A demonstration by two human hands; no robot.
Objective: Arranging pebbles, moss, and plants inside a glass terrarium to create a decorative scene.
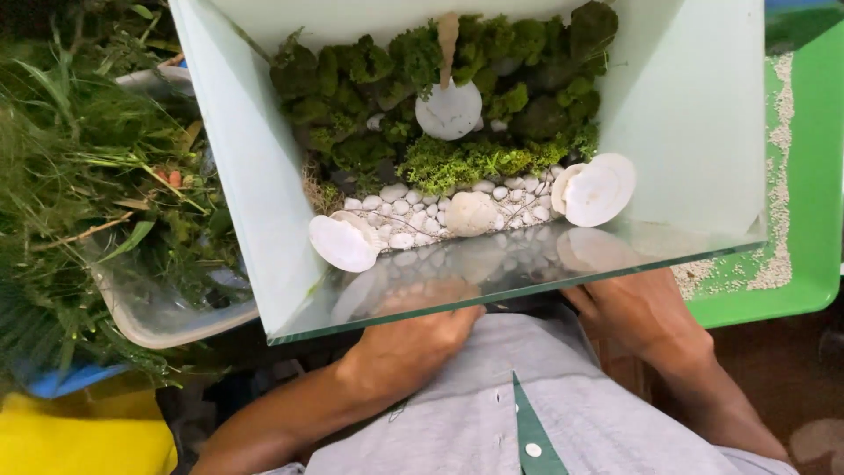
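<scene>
I look down into a glass tank (251, 167) tilted toward me. Inside lie dark and light green moss (457, 88), a band of small white pebbles (440, 211) and several white shells, one at the left (343, 244), one at the right (600, 189), one upright in the moss (448, 112). My left hand (409, 343) presses against the tank's near glass wall from below. My right hand (637, 312) holds the same wall at its right lower part. Both hands' fingers are partly hidden behind the glass.
A clear plastic tub (154, 321) with grass and green plant cuttings (79, 176) stands at the left. A green tray (809, 176) with scattered pale gravel (778, 220) lies under the tank at the right. A yellow object (79, 440) sits at the lower left.
</scene>
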